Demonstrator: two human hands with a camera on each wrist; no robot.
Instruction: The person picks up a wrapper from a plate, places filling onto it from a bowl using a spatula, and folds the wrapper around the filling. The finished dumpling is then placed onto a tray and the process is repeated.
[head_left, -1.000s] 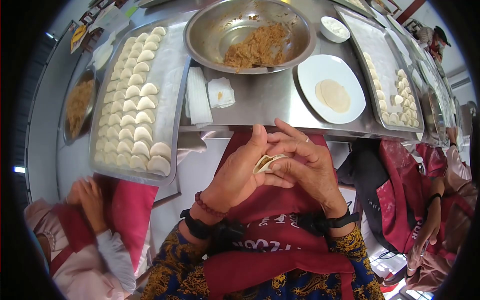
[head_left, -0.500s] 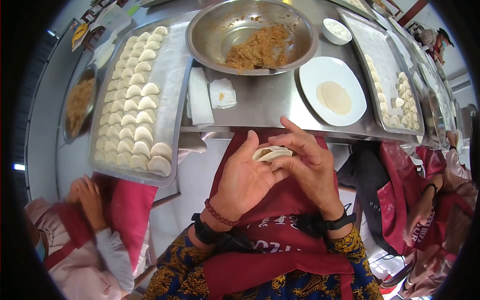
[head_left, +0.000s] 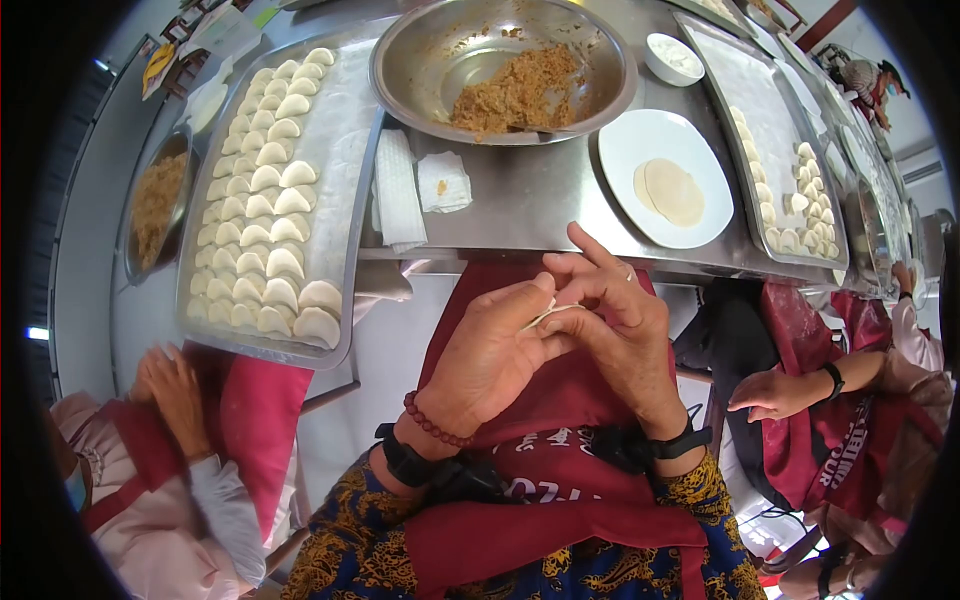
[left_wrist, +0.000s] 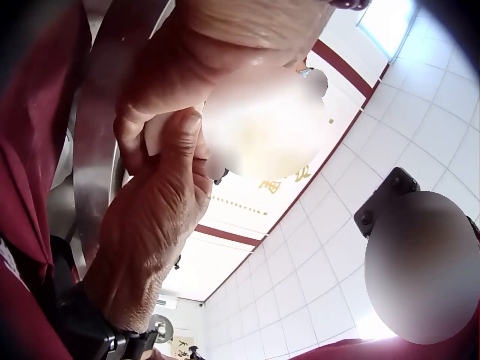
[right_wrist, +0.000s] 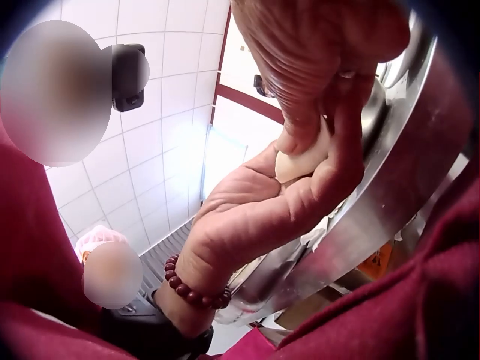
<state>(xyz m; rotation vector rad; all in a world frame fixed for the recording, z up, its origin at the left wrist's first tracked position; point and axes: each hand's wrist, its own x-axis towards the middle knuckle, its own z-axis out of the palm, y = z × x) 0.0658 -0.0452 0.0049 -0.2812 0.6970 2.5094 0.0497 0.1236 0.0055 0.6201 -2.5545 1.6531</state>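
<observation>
A folded dumpling (head_left: pixel 546 314) sits between both hands in front of the apron, mostly covered by fingers in the head view. My left hand (head_left: pixel 485 350) holds it from the left, thumb pressed at its edge. With thumb and fingers, my right hand (head_left: pixel 625 330) pinches the opposite side. In the right wrist view the pale dough of the dumpling (right_wrist: pixel 302 159) shows under the right thumb, with the left fingers around it. Past the hands, two flat round wrappers (head_left: pixel 672 192) overlap on a white plate (head_left: pixel 625 150).
A steel bowl (head_left: pixel 400 85) of brown filling stands on the steel table (head_left: pixel 500 205). Left of it, a tray (head_left: pixel 345 215) carries rows of dumplings; another tray (head_left: pixel 745 90) with dumplings lies right. Paper towels (head_left: pixel 400 190) and a small white bowl (head_left: pixel 675 58) are nearby. People sit on both sides.
The dumpling, showing filling at its opening before, now appears edge-on between the fingers. My left thumb has come over onto it. At right, another person's hand has come up.
</observation>
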